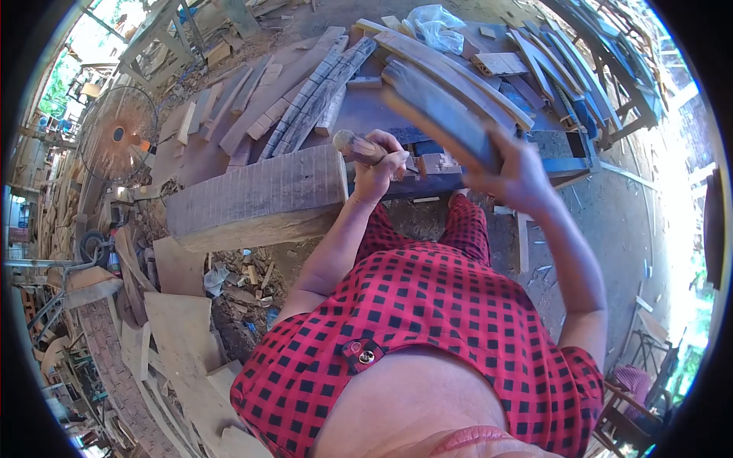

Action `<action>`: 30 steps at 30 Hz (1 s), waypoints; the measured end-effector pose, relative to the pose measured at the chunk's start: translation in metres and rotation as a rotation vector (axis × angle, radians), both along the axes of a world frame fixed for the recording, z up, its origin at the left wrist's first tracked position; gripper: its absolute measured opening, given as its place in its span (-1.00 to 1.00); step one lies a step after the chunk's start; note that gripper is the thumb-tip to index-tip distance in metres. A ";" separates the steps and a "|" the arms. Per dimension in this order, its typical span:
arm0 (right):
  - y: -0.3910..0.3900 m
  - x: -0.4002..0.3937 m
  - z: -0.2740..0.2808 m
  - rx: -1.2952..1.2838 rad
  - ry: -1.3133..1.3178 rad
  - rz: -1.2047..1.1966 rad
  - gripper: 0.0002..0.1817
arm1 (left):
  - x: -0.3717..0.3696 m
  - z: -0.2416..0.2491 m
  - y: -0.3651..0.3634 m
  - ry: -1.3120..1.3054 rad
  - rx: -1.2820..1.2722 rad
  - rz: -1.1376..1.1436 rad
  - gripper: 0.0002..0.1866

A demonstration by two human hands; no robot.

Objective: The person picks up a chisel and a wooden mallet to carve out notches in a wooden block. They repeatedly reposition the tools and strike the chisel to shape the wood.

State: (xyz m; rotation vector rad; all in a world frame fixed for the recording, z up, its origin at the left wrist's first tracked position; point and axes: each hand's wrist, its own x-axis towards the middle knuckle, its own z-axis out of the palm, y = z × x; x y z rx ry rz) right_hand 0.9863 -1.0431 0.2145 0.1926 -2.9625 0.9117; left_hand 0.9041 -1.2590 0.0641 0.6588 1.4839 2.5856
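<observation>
My left hand (377, 165) is wrapped round a chisel (357, 146) with a round wooden handle. The handle's butt end points up and left, and the tool's other end lies by a notched piece of wood (440, 163) on the workbench. Above and to the right, my right hand (518, 174) grips one end of a thick wooden block (443, 111). Motion smears both that hand and the block, which is raised over the bench and apart from the chisel. Beside my left forearm lies a large squared timber (256, 195).
Several planks and grooved strips (309, 95) cover the bench top (374, 114). A clear plastic bag (437, 29) sits at the far side. To the left stands a round fan (119, 134). Offcuts and chips (256, 286) litter the floor; boards (179, 328) lean at lower left.
</observation>
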 end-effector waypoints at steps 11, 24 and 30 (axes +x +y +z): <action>-0.089 -0.050 0.088 0.514 -0.123 0.423 -0.36 | 0.009 -0.011 0.005 -0.091 0.093 0.132 -0.86; -0.107 -0.046 0.108 0.712 0.113 0.574 -0.50 | -0.004 -0.040 0.006 0.140 0.024 0.178 -0.90; -0.110 -0.036 0.095 0.027 0.392 0.630 -0.52 | -0.006 -0.047 -0.004 0.909 -0.707 0.906 -0.93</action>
